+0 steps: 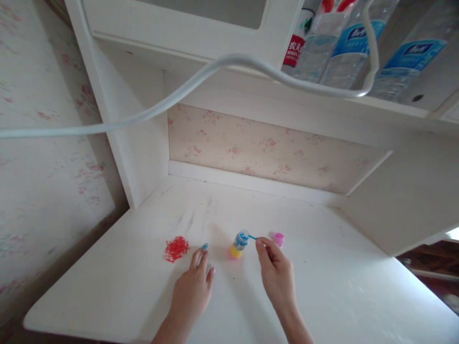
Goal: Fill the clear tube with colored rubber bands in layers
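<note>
My right hand (275, 267) pinches a thin blue stick (253, 237) between thumb and finger. The stick's far end is at the mouth of a small clear bottle (239, 242), with blue in its upper part and yellow and pink below. On the tabletop, my left hand (193, 282) lies with its fingers stretched out, the fingertips at a few small blue sticks (204, 246). Left of those fingers is a loose pile of short red sticks (177, 249). A small pink cap (278, 239) stands just behind my right hand.
The white desk (340, 286) has a side panel (132, 124) on the left and a low ledge at the back. A thick white cable (201, 79) crosses high in front. Several plastic bottles (355, 48) stand on the shelf at upper right.
</note>
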A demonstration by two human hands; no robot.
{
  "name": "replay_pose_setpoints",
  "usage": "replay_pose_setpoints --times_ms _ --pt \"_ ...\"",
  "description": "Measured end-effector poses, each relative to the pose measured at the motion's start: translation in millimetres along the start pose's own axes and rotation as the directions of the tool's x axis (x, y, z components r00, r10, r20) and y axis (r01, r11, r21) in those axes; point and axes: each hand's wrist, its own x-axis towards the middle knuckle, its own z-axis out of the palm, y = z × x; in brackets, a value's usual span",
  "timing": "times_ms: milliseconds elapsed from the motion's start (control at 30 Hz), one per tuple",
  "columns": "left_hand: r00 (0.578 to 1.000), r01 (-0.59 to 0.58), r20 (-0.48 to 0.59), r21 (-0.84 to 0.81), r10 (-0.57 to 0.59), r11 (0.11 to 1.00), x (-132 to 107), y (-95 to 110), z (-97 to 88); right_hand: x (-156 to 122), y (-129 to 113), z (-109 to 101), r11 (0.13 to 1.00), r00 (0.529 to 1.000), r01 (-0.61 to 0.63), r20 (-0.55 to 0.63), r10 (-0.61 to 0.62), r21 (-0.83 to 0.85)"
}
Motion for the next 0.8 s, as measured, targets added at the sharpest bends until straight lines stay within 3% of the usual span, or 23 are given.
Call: replay_pose_setpoints --times_ms 233,533,800 --pt "0.996 -0.004 0.087 0.079 -0.002 0.997 -1 4 -2.5 20 -9 -2 0.96 0.978 0.208 0.062 -0.2 -0.187" --pt "0.994 -0.023 0.107 0.073 0.015 0.997 1 5 -5.5 23 -3 -1 0.972 0.985 0.17 0.055 -0.163 -0.161" --pt "0.998 -0.018 0.066 0.134 0.009 0.991 11 2 -13.6 30 -5 7 0.931 0.961 0.273 0.116 -0.251 -0.242"
